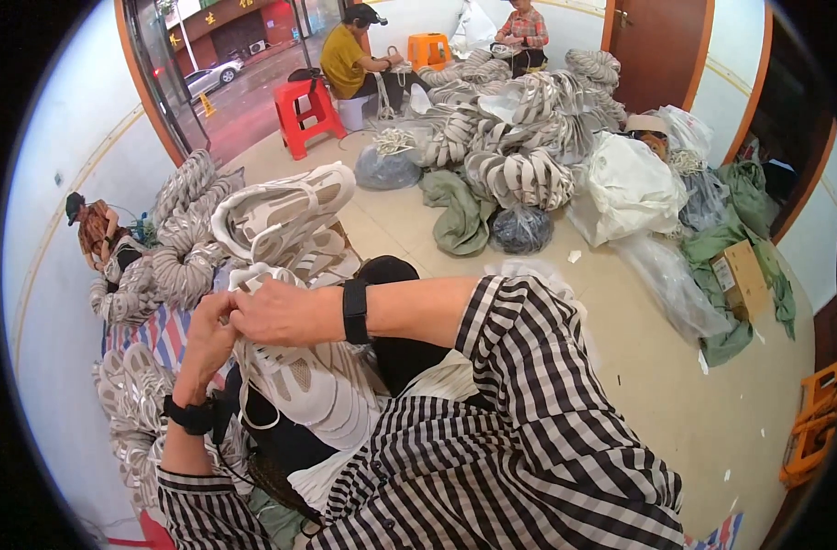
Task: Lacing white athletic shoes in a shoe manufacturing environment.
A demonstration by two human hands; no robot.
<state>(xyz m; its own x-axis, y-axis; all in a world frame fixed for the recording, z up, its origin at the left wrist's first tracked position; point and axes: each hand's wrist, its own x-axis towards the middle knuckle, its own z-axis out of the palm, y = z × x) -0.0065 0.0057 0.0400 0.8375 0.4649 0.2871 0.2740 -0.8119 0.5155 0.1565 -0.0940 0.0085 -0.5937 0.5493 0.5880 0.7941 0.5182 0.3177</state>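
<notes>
A beige and white sneaker upper (313, 390) lies on my lap, its toe end toward me. My left hand (207, 337) and my right hand (276, 312) meet over its far end, fingertips pinched together. A white shoelace (246, 403) hangs in a loop just below them; both hands appear closed on it, though my fingers hide the exact spot they grip. Just beyond my hands stands another sneaker upper (281, 211), partly laced, atop a stack of similar uppers (322, 257).
Bundled uppers (185, 266) and a row of uppers (130, 394) lie at left on a striped sheet (157, 339). Beyond are a large heap of uppers (528, 119), a white bag (629, 188), a red stool (308, 115) and a cardboard box (739, 275). Several people sit working farther off.
</notes>
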